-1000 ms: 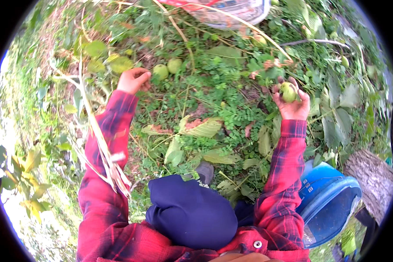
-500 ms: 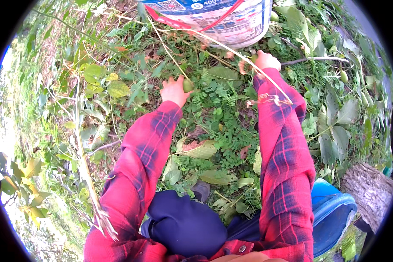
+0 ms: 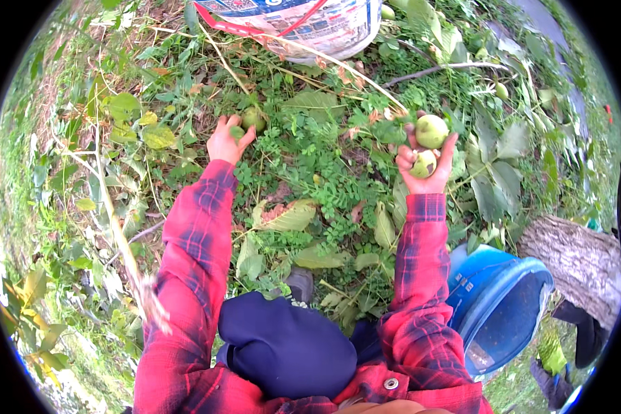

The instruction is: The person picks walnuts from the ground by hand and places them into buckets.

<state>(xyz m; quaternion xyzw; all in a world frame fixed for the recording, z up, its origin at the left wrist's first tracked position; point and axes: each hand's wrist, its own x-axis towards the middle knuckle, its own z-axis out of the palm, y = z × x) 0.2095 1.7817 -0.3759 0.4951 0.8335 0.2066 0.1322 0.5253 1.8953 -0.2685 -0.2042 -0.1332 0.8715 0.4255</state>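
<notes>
My right hand (image 3: 429, 182) is turned palm up above the weeds, fingers curled round two green walnuts in their husks. The larger walnut (image 3: 432, 131) sits at the fingertips. Below it, the second walnut (image 3: 424, 164) has a dark patch on its skin. Down among the low plants, my left hand (image 3: 229, 142) closes thumb and fingers on another green walnut (image 3: 254, 120). Leaves partly cover that walnut and the fingertips.
A white and blue bucket (image 3: 324, 34) with a red handle stands ahead. A blue bucket (image 3: 472, 324) leans tilted at my right, beside a log (image 3: 573, 262). Dry stalks (image 3: 117, 228) cross at left. Another green walnut (image 3: 501, 91) lies at far right.
My right hand has come back nearer me and turned palm up, showing two walnuts in it. My left hand stays at its walnut. The view has shifted, moving the white bucket leftward and up.
</notes>
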